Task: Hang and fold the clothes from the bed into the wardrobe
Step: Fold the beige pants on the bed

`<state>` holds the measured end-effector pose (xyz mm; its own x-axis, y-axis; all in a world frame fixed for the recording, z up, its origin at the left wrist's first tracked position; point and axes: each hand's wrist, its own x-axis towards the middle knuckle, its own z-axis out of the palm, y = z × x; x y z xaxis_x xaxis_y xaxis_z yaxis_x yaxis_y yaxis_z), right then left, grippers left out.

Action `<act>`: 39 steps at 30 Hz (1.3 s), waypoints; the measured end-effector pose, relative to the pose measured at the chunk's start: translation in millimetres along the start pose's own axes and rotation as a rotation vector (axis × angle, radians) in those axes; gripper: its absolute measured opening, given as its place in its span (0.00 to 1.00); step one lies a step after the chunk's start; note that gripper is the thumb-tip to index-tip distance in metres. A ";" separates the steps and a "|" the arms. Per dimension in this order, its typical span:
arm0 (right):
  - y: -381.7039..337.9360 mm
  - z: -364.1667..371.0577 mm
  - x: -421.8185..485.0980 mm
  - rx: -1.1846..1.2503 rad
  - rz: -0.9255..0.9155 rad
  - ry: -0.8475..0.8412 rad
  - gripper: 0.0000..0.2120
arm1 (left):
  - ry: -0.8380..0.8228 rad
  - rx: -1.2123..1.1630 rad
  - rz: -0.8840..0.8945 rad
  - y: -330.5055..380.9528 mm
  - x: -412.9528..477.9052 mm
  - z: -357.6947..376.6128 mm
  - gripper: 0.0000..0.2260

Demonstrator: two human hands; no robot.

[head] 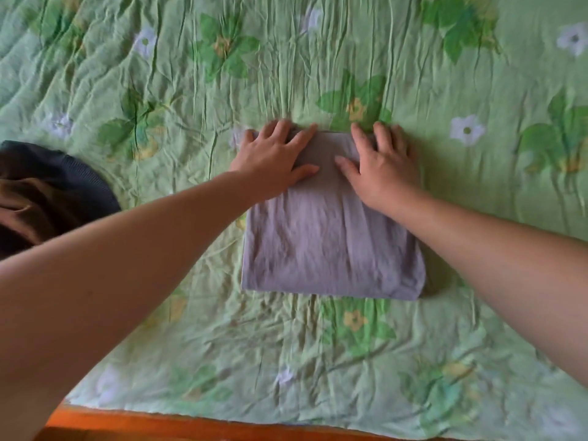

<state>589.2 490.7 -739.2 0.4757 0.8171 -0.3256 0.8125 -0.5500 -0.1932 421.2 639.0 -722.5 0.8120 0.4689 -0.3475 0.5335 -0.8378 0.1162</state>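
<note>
A green cover (318, 58) lies spread flat and fills nearly the whole view. It is printed with dark green leaves (226, 49), white flowers (467, 130) and small yellow ones, and fine creases run across it, away from where I stand. Along its near edge runs a strip of orange-brown wood (191, 423); frame or floor, I cannot tell. The light is soft and even, the shadows faint.

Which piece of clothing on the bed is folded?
The lilac garment in the middle: a neat rectangle with the left hand and right hand pressing flat on its far edge. The dark clothes at the left edge lie heaped.
</note>
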 end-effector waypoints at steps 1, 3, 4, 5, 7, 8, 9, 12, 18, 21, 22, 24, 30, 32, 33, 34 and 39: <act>1.5 -5.9 -3.3 -0.009 -0.041 0.027 0.36 | 0.009 -0.019 0.011 -2.1 -0.4 -6.2 0.35; 6.9 -23.2 -3.6 0.043 -0.079 -0.005 0.36 | -0.024 -0.091 0.028 -3.2 2.6 -26.0 0.34; 9.4 -34.3 1.7 0.093 -0.061 -0.082 0.35 | -0.075 -0.132 0.036 -3.2 6.5 -37.9 0.32; 10.4 -47.0 9.5 0.152 -0.023 -0.199 0.32 | -0.151 -0.163 0.043 -3.2 11.6 -51.3 0.28; 8.6 -76.0 23.6 0.232 0.035 -0.450 0.24 | -0.356 -0.203 0.031 -2.6 19.6 -79.3 0.22; 6.3 -89.6 26.0 0.235 0.036 -0.525 0.20 | -0.448 -0.214 0.022 -1.8 19.2 -91.0 0.20; 3.8 -101.2 25.2 0.227 0.024 -0.561 0.17 | -0.505 -0.219 0.026 -0.5 16.1 -100.5 0.17; -8.9 -141.4 7.8 0.191 -0.069 -0.559 0.11 | -0.476 -0.257 0.070 3.1 -5.6 -132.5 0.09; -22.1 -236.8 -41.8 0.129 -0.294 -0.026 0.12 | 0.104 -0.313 0.115 3.6 -63.9 -208.7 0.12; -26.8 -212.8 -83.6 -0.138 -0.417 0.097 0.21 | 0.244 -0.070 0.185 21.6 -101.8 -176.8 0.16; -26.3 -191.3 -98.2 -0.212 -0.417 0.125 0.23 | 0.247 -0.006 0.190 27.7 -114.6 -155.5 0.19; -22.6 -142.5 -125.7 -0.297 -0.373 0.055 0.24 | 0.141 0.050 0.177 36.9 -137.7 -107.5 0.25; 2.1 -35.0 -157.1 -0.117 -0.226 -0.079 0.21 | 0.033 -0.149 -0.013 35.6 -152.6 -10.8 0.18; 4.8 -22.4 -138.5 -0.042 -0.234 0.126 0.18 | 0.161 -0.159 -0.052 33.7 -132.2 -1.6 0.20; 3.1 -19.1 -123.2 -0.041 -0.231 0.180 0.20 | 0.192 -0.154 -0.060 33.7 -118.3 2.4 0.23; 0.4 -16.2 -105.6 -0.045 -0.223 0.195 0.23 | 0.205 -0.138 -0.067 33.7 -102.8 7.3 0.26; -0.7 21.3 -31.2 -0.120 -0.084 0.158 0.36 | 0.247 -0.092 -0.080 24.1 -50.9 48.8 0.29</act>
<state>566.6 461.9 -748.6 0.4441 0.8811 -0.1625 0.8811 -0.4624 -0.0990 381.2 581.3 -747.5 0.7935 0.5959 -0.1233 0.6084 -0.7717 0.1856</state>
